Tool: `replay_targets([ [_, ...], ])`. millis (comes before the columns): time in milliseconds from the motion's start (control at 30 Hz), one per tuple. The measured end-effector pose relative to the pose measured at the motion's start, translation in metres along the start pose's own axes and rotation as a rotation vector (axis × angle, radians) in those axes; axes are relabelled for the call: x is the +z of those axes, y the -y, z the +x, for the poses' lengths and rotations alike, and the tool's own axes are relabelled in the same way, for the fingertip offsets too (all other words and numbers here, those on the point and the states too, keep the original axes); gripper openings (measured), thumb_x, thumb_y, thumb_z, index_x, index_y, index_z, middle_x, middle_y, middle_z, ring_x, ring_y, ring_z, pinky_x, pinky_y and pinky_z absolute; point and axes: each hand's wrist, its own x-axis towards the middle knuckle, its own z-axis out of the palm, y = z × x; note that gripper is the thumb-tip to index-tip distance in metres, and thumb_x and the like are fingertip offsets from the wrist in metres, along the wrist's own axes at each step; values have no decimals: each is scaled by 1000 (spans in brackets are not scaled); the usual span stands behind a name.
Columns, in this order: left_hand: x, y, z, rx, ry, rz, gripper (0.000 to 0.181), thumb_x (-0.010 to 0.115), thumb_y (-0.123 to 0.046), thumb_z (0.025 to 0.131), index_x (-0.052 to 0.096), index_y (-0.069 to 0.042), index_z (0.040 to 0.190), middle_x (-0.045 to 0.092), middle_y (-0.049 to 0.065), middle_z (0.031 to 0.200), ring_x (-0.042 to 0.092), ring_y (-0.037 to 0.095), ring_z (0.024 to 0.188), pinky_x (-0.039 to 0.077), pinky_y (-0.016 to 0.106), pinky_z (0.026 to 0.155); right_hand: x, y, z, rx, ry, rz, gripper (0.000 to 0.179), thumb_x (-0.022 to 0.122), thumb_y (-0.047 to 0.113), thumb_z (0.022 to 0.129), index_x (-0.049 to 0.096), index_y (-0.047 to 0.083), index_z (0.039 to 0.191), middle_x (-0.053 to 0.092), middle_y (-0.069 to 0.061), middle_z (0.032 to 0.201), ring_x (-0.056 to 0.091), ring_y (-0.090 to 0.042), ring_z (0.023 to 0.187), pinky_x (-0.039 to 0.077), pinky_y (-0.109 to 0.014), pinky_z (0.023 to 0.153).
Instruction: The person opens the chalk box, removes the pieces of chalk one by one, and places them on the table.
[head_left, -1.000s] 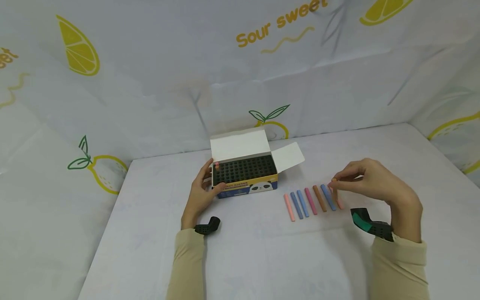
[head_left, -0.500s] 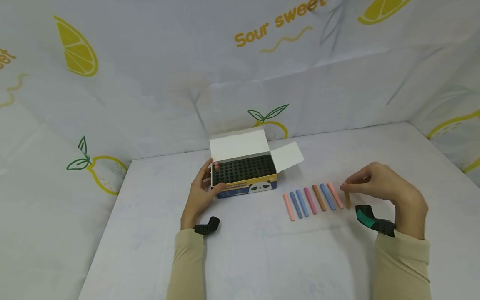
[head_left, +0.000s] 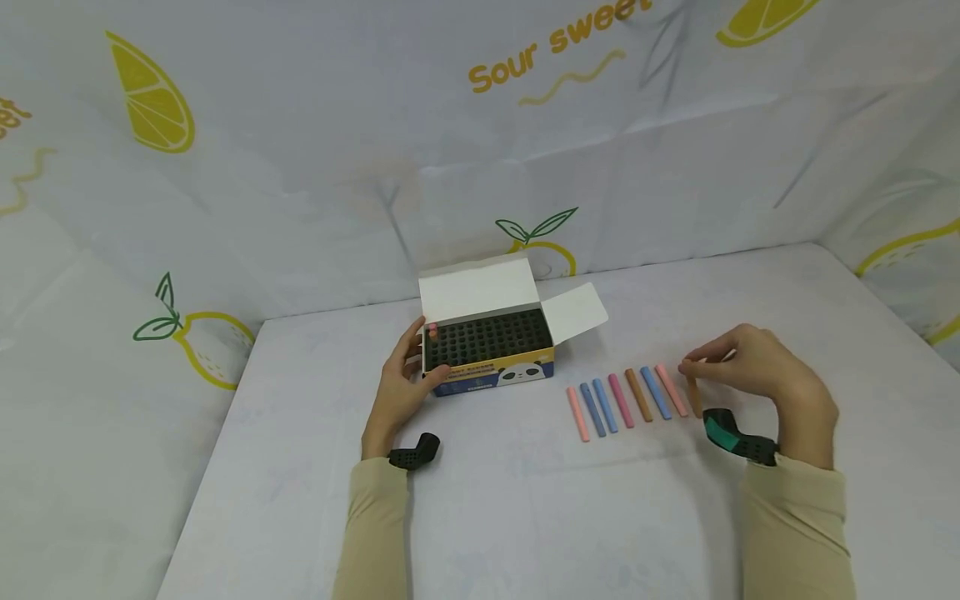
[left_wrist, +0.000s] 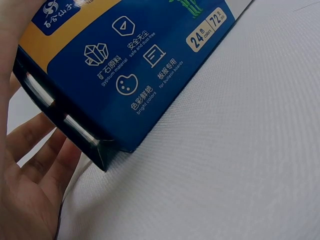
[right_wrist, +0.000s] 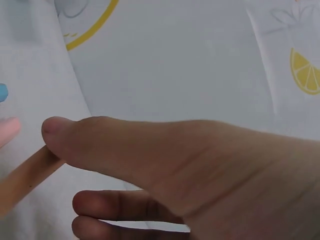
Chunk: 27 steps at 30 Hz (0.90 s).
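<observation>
My right hand [head_left: 757, 367] pinches the top of an orange-brown chalk stick [head_left: 694, 396], tilted at the right end of a row of chalk. In the right wrist view the thumb covers the upper end of that stick [right_wrist: 27, 180]. Beside it lie a light pink stick [head_left: 671, 390] and a blue stick [head_left: 656, 393]. My left hand [head_left: 401, 387] grips the left end of the chalk box [head_left: 517, 373], thumb along its front and fingers behind the end. Within the box, a black holed insert [head_left: 491, 337] bears a pink and an orange stick at its far left corner.
Farther left in the row lie a brown stick [head_left: 639, 395], a magenta stick [head_left: 621, 400], two bluish sticks and a pink stick [head_left: 577, 414]. The raised lid [head_left: 480, 289] and side flap [head_left: 574, 313] stand out from the box. A lemon-print cloth backdrop [head_left: 337, 208] rises behind.
My right hand has moved right with the orange-brown stick, from over the light pink stick to its right side, and lowered it. The left hand and box have stayed put.
</observation>
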Motion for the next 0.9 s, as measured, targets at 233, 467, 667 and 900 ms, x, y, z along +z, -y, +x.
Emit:
replay_targets([
  [233, 0, 1, 1, -24, 3, -6, 85, 76, -10, 90, 32, -28, 161, 46, 19, 151, 47, 36, 134, 40, 54, 118, 8, -4, 8, 18, -34, 23, 41, 71, 39, 95, 78, 3, 114, 68, -29, 123, 63, -40, 106, 55, -50, 78],
  [467, -1, -16, -3, -50, 18, -10, 85, 74, -8, 91, 30, -20, 162, 43, 23, 153, 44, 38, 137, 37, 55, 119, 18, -8, 16, 19, -39, 38, 41, 71, 38, 95, 78, 2, 112, 70, -27, 119, 63, -39, 105, 54, -51, 80],
  [667, -1, -35, -9, -45, 16, -13, 82, 74, -9, 91, 32, -18, 162, 44, 23, 151, 45, 38, 135, 38, 55, 119, 22, -11, 20, 14, -31, 51, 39, 70, 37, 95, 79, 1, 110, 71, -27, 116, 64, -42, 107, 54, -54, 82],
  [900, -1, -36, -9, -61, 18, -19, 83, 73, -8, 91, 32, -20, 162, 43, 23, 152, 45, 39, 136, 38, 54, 119, 24, -11, 20, 8, -17, 52, 39, 69, 35, 97, 78, 0, 111, 70, -29, 119, 63, -46, 111, 54, -60, 86],
])
